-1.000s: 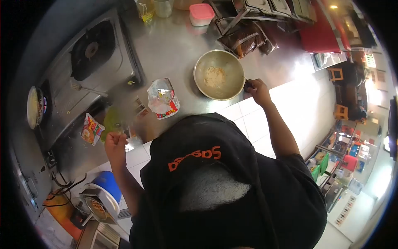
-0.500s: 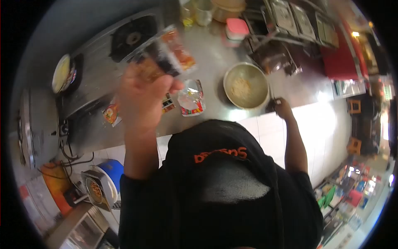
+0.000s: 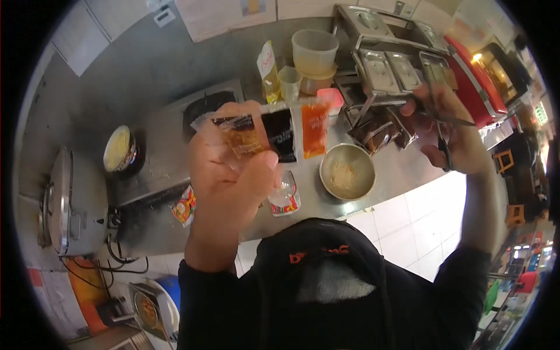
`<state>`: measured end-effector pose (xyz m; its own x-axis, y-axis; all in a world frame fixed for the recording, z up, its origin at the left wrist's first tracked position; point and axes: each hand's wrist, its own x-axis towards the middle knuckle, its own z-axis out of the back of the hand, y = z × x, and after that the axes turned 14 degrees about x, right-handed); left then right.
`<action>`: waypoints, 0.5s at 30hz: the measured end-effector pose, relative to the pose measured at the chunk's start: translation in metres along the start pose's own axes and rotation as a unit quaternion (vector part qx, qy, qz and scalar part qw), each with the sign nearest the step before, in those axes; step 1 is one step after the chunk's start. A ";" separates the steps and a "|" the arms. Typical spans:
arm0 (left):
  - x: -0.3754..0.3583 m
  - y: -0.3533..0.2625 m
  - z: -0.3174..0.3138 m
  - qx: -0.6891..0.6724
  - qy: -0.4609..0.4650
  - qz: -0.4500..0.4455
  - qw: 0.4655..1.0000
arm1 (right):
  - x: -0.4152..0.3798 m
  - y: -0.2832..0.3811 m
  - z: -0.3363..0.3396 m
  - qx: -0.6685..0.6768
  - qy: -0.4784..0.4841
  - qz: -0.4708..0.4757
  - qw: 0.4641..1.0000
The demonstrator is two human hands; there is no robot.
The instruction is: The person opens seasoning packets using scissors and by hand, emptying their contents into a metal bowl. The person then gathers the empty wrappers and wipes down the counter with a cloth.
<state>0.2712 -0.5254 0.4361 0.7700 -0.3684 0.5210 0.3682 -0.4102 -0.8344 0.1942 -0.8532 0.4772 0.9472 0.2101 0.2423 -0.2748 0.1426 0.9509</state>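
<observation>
In my left hand (image 3: 236,169) is a strip of joined seasoning sachets (image 3: 280,133), held up above the counter, thumb in front. The sachets show brown, black and orange-red contents. My right hand (image 3: 458,131) grips a pair of dark scissors (image 3: 438,116) in the air to the right, apart from the strip; it is slightly blurred. Below, between the hands, a metal bowl (image 3: 363,175) holds a pale powder. An opened noodle packet (image 3: 286,201) lies on the counter under my left hand, and another colourful wrapper (image 3: 184,205) lies to its left.
A bowl of pale yellow food (image 3: 118,149) stands at the left by the stove (image 3: 175,111). An oil bottle (image 3: 268,73) and plastic tubs (image 3: 315,49) line the back. Lidded steel trays (image 3: 379,70) and brown packs (image 3: 376,131) are at the right.
My right hand has come up from beside the bowl, and the scissors now show in it. My left hand has turned the sachet strip level and moved it to the right.
</observation>
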 end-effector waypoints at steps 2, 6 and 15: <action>0.009 -0.005 -0.001 0.009 0.035 -0.033 0.999 | 0.024 0.048 -0.011 -0.162 -0.008 0.024 0.986; 0.020 -0.029 -0.007 0.011 0.041 -0.026 0.999 | 0.052 0.107 -0.016 -0.349 0.079 0.086 0.930; 0.018 -0.049 -0.018 0.057 0.009 -0.057 0.997 | 0.069 0.142 -0.027 -0.381 0.275 0.262 0.843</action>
<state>0.2574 -0.5275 0.4892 0.7114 -0.3397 0.6152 0.5094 -0.3538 -0.7844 0.2161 -0.7925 0.6242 0.5005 0.8241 0.2651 -0.8566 0.4271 0.2895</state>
